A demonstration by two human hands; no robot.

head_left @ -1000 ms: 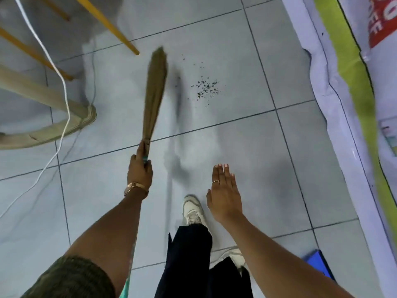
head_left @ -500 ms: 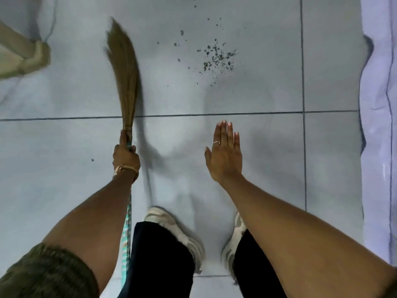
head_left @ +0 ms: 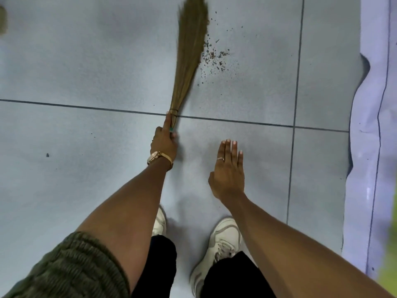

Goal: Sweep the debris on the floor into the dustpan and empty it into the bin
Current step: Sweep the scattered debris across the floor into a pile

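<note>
Looking down from the head view, the left hand [head_left: 164, 141] is closed tight around the thin neck of a broom [head_left: 190, 54]. One finger lies straight along the neck, up to the band that ties the bristles. A gold watch [head_left: 158, 158] sits on that wrist, just behind the grip. Ahead of the grip the brown bristles fan out over the grey tiled floor [head_left: 86, 61], leaning a little to the right, and their blurry tip reaches the top edge. The debris [head_left: 214, 58], a patch of small dark crumbs, lies ahead of the grip and just right of the bristles, with the nearest crumbs right by their edge. A few lone specks sit further out.

The right hand [head_left: 228, 171] is to the right of the grip and a bit closer to the body. It is open and flat, fingers together, palm down, and it holds nothing. A ring [head_left: 220, 158] is on one finger. Behind both hands are two white shoes [head_left: 221, 239] and black trousers [head_left: 156, 265]. A green knit sleeve [head_left: 64, 269] covers the left upper arm. Far right of the grip, a pale sheet [head_left: 373, 125] lies along the floor edge. No dustpan or bin shows.
</note>
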